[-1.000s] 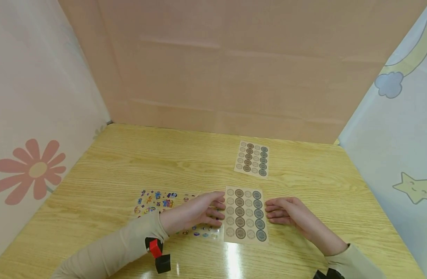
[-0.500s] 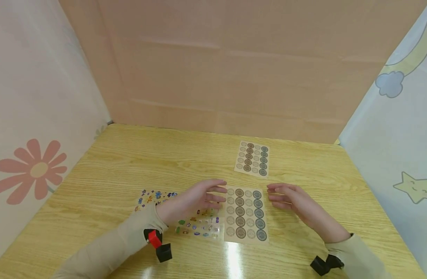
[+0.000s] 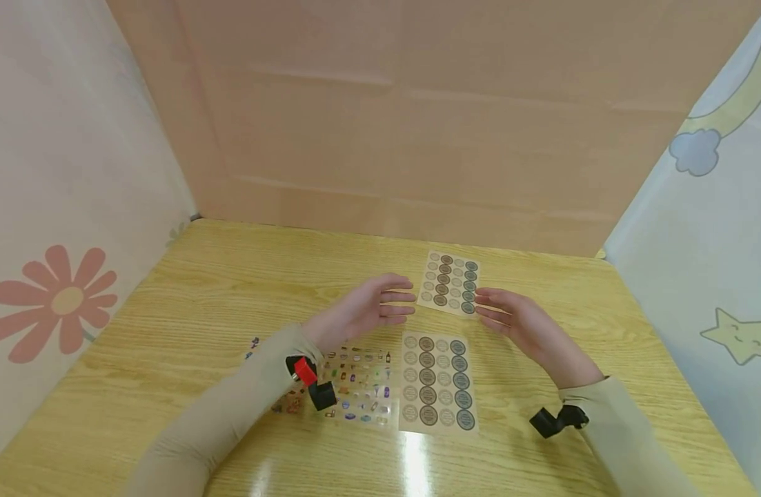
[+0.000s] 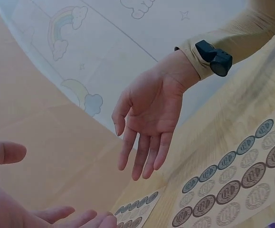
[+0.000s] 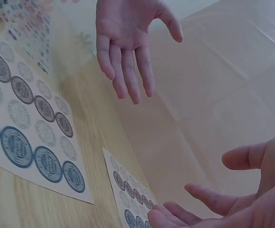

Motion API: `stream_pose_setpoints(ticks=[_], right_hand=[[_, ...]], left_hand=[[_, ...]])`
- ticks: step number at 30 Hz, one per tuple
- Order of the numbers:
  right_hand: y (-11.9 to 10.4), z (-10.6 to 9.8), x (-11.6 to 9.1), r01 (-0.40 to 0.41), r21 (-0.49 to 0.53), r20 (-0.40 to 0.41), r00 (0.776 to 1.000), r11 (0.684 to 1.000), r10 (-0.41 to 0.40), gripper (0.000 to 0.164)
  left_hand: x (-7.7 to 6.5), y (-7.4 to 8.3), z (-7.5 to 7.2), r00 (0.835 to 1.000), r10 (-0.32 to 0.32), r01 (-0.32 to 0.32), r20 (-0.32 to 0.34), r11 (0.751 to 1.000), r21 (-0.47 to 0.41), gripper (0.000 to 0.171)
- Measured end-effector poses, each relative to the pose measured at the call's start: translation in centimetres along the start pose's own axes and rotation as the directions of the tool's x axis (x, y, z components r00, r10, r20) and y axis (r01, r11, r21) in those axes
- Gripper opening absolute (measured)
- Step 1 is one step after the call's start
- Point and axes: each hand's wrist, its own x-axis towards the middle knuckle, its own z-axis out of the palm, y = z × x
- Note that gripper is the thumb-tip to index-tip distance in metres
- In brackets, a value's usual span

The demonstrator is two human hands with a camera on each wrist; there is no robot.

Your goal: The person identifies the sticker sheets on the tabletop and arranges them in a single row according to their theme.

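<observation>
My left hand is held with fingers extended just left of the far sticker sheet, which bears round brown and grey seals. On that sheet's right side my right hand faces it, fingers also extended, fingertips overlapping its edge in the head view. Neither hand holds anything. A second, matching sticker sheet lies closer to me, below and between the hands. In the left wrist view the right palm shows plainly; the right wrist view shows the left palm.
Under my left forearm lie clear sheets of small colourful stickers, partly covered by the sleeve. The wooden table ends at a tan back panel, with printed side panels left and right. Cameras are strapped to both wrists.
Both hands have moved forward, from beside the nearer sticker sheet to either side of the farther one. The sheets have stayed in place.
</observation>
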Motion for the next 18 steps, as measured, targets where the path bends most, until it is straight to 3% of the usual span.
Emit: stream_pose_setpoints(ticks=[13,18], right_hand=[[-0.9,-1.9,2.5,-0.048,0.068,-0.026,0.998,0.997,0.05,0.06],[-1.1,-2.7,3.4,-0.105,0.143,-0.03,0.993,0.984,0.11,0.056]], left_hand=[[5.1,2.3,-0.2,0.997,-0.058,0.052,-0.042,0.992,-0.116,0.055],[7.0,2.7,-0.9,0.992,-0.086,0.07,-0.091,0.984,-0.163,0.065]])
